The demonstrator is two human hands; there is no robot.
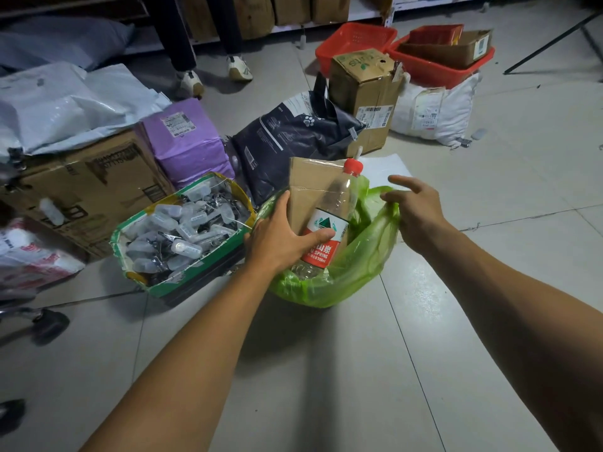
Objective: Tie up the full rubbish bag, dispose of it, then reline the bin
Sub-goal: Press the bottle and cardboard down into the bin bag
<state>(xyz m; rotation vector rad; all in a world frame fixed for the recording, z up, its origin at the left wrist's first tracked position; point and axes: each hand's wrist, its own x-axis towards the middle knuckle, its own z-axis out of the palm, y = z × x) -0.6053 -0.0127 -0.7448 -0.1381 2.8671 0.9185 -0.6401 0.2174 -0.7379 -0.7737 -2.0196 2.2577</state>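
A green rubbish bag (352, 272) lines a bin on the tiled floor (326, 370), the bin itself hidden under the plastic. Flat cardboard (310, 187) stands upright in the bag, and a clear bottle (329, 223) with a red cap and red label leans against it, neck up. Just left of the bag sits a green box (182, 230) with torn flaps, heaped with small clear plastic containers and metal bits. Behind are a purple parcel (186, 138), a dark pouch (293, 135), a brown carton (365, 96) and red baskets (355, 44), one holding a cardboard tray. The left hand (280, 236) lies against the bag's left rim, fingers spread along the cardboard and thumb laid across the bottle's label, pressing rather than clenching. The right hand (414, 207) pinches the bag's right rim between thumb and a finger, the other fingers stretched out loose above it.
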